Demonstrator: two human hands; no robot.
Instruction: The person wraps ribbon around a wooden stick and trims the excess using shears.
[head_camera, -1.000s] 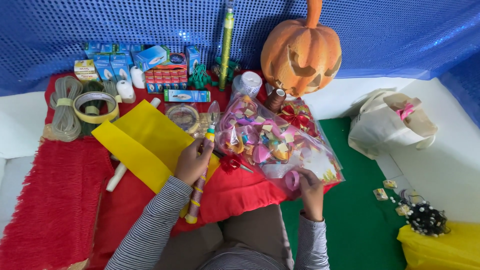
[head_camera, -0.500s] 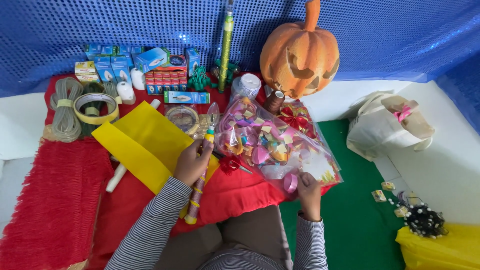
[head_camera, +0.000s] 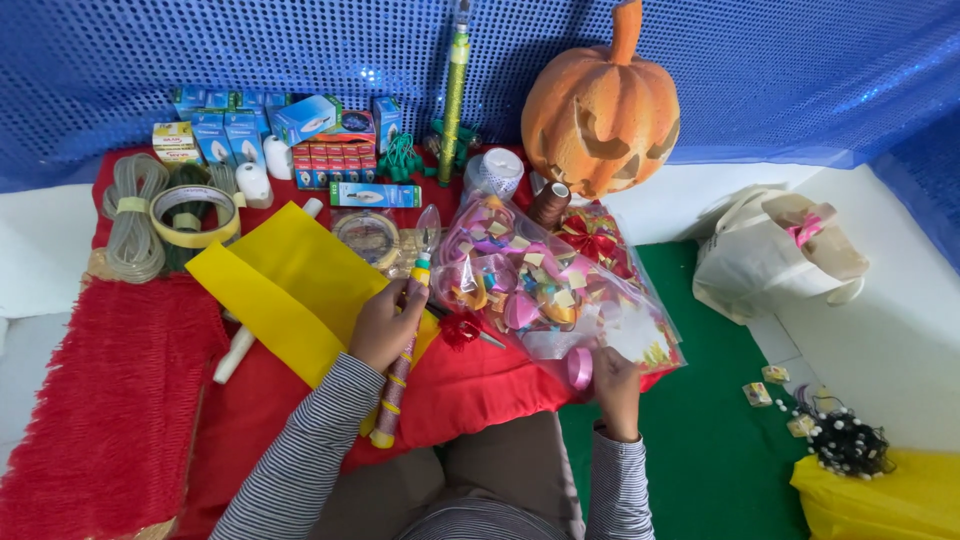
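Note:
My left hand (head_camera: 385, 325) grips a long striped stick (head_camera: 396, 372) with a clear bulb-shaped tip, lying over the edge of a yellow felt sheet (head_camera: 290, 285). My right hand (head_camera: 612, 385) holds the near edge of a clear plastic bag (head_camera: 545, 285) stuffed with coloured ribbon rolls and bows. A pink ribbon roll (head_camera: 580, 367) sits just left of that hand. Small red-handled scissors (head_camera: 465, 330) lie between my hands on the red cloth (head_camera: 470, 385).
A carved orange pumpkin (head_camera: 600, 105) stands at the back. Blue and red small boxes (head_camera: 290, 135), a tape roll (head_camera: 193, 212), coiled cord (head_camera: 133, 225) and a tall green tube (head_camera: 455, 85) crowd the back left. A white cloth bag (head_camera: 770, 260) lies right; a yellow bag (head_camera: 880, 500) bottom right.
The plastic bag of ribbons has shifted slightly toward me under my right hand. My left hand stays on the striped stick.

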